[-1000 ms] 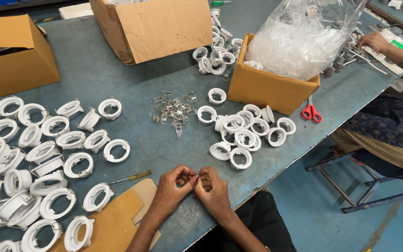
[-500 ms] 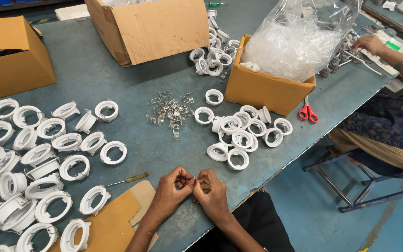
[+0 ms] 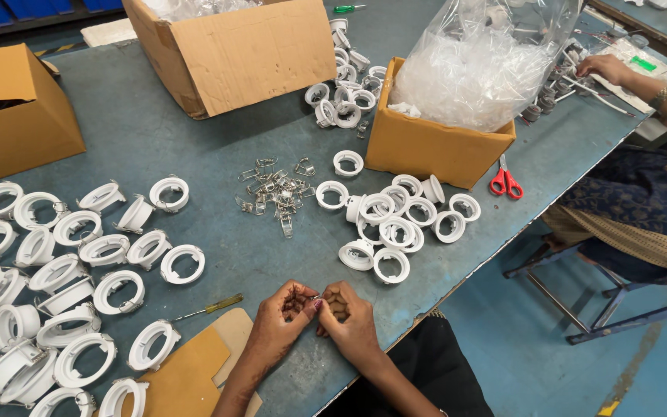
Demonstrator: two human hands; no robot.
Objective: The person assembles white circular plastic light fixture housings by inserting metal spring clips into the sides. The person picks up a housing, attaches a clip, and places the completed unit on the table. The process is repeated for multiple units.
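- Spring clip (image 3: 316,302), tiny and metal, was pinched between fingertips of left hand (image 3: 286,315) and right hand (image 3: 347,318).
- Hands were best kept low over the table (image 3: 194,147), grip firm.

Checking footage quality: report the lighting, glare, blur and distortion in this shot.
Head view: even, soft lighting, faint shadows under the white rings; bright glare on the clear plastic bag; focus sharp throughout, though the tiny part between left hand and right hand is unresolved; wide-angle lens bends the table edge.
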